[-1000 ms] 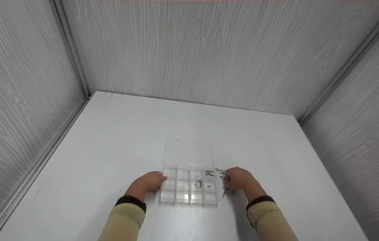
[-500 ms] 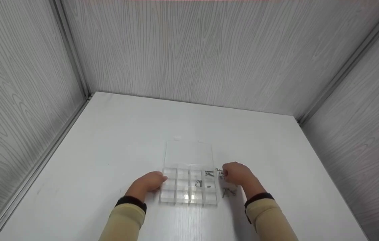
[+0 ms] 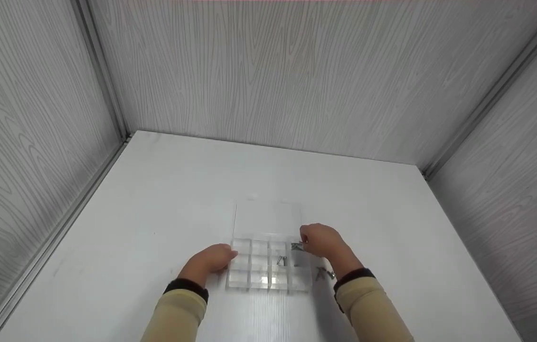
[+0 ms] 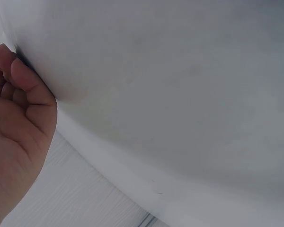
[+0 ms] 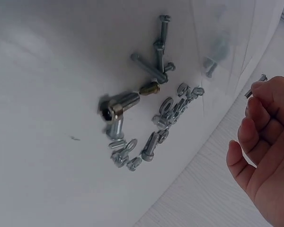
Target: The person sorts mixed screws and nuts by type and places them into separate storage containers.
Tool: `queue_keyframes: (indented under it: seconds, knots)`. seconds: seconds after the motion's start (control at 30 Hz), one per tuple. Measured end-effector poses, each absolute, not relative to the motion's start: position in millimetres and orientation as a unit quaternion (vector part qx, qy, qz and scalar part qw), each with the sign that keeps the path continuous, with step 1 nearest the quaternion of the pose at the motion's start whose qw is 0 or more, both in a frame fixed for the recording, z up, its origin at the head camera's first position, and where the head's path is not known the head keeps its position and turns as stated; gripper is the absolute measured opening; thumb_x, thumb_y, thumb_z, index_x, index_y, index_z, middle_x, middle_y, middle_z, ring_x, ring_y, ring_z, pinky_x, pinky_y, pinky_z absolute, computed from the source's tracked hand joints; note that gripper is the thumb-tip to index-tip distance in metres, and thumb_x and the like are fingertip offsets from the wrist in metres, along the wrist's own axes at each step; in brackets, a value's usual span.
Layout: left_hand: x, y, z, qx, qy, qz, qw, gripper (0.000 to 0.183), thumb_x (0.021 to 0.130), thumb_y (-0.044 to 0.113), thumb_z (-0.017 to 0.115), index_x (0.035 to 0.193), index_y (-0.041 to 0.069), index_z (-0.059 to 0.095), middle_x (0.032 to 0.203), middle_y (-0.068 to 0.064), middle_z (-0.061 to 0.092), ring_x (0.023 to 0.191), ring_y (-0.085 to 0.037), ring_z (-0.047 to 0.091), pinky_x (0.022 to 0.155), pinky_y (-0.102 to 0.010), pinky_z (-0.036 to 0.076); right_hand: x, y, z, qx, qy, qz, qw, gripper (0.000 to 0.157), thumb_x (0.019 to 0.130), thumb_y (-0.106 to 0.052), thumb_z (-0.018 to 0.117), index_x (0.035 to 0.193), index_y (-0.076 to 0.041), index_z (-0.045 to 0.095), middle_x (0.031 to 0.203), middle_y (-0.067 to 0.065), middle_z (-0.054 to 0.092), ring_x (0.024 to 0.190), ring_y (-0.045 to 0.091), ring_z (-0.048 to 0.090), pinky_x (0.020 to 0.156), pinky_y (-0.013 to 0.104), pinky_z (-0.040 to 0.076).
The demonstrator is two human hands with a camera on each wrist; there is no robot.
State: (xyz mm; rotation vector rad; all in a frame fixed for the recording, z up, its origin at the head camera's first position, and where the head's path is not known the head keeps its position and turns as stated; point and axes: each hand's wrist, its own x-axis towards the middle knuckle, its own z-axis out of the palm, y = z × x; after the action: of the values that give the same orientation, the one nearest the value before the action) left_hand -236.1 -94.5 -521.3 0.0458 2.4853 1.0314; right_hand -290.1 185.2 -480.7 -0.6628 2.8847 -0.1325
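A clear plastic compartment box (image 3: 259,280) lies on the white table, its lid (image 3: 268,216) folded open to the back. My left hand (image 3: 213,258) grips the box's left side, thumb over the rim. At the back right compartment, my right hand (image 3: 321,240) pinches a small screw (image 5: 256,86) between thumb and finger. Short screws (image 3: 296,246) lie in that compartment, partly hidden by the hand. Another compartment holds several screws (image 3: 281,261). Beside the box are loose long screws (image 5: 162,56), a thick bolt (image 5: 120,106) and washers (image 5: 166,104).
The white tabletop (image 3: 192,175) is bounded by grey wood-grain panels, with a back wall (image 3: 268,76) and walls on both sides. Many box compartments show only bare clear plastic.
My right hand has moved left from the loose hardware beside the box to over its back right corner, carrying the screw. The left hand stays at the left side.
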Motion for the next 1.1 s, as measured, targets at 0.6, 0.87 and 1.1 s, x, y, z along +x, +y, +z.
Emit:
queue_keyframes:
  seconds: [0.6,0.87,1.1]
  knots:
    - [-236.7,-94.5,-521.2,0.026,0.902,0.364,0.228,0.031,0.097,0.026,0.039,0.08,0.006,0.054,0.056,-0.002,0.039,0.057,-0.017,0.041,0.068,-0.033,0.04,-289.2,192.2,-486.3,-0.245,0.965,-0.053,0.074,0.011,0.082,-0.016,0.065,0.074,-0.015,0.058,0.071,-0.004,0.057,0.065,0.014,0.053,0.059,0.032,0.045]
    - [-235.0,-93.5,-520.3,0.006,0.891,0.389,0.233,0.03,0.097,0.027,0.04,0.087,0.003,0.055,0.059,-0.001,0.04,0.058,-0.016,0.041,0.072,-0.036,0.041,-284.7,204.3,-484.1,-0.196,0.973,-0.055,0.107,0.016,0.076,-0.004,0.062,0.065,-0.013,0.057,0.06,-0.004,0.051,0.054,0.013,0.043,0.05,0.029,0.038]
    - [-233.6,-94.0,-519.1,0.004,0.888,0.398,0.229,0.032,0.096,0.026,0.04,0.068,0.012,0.043,0.055,0.0,0.038,0.052,-0.015,0.037,0.057,-0.028,0.037,-278.6,214.8,-487.7,-0.135,0.97,-0.036,0.201,0.019,0.072,-0.002,0.065,0.056,-0.011,0.06,0.053,-0.003,0.051,0.049,0.013,0.042,0.045,0.027,0.036]
